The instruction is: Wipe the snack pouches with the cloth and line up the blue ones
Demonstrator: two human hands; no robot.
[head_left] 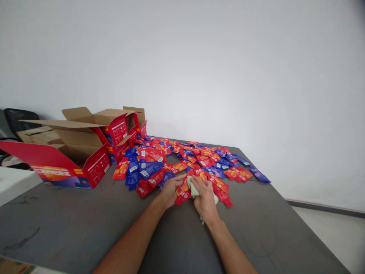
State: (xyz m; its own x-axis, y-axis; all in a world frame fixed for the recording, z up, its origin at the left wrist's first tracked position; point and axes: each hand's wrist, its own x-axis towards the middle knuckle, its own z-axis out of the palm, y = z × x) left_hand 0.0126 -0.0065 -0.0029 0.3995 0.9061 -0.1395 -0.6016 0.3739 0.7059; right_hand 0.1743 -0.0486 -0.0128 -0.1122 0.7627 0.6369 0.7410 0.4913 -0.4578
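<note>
head view: left hand [170,191] fingers pinch a red sachet [183,191] steady. right hand [204,198] fingers grip a cloth [193,188] against it, beside the pile [182,160] on the bench [85,224].

Grey table [71,228] bears sachets [182,160], boxes [71,160]

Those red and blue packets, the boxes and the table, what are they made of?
The red packet in the left hand looks like thin shiny plastic film: glossy print, crinkled edges. The right hand presses a pale cloth, soft and folded, probably fabric. The boxes are cardboard: brown inside, printed red outside. The table has a dull grey, scuffed top; its material is unclear.
</note>
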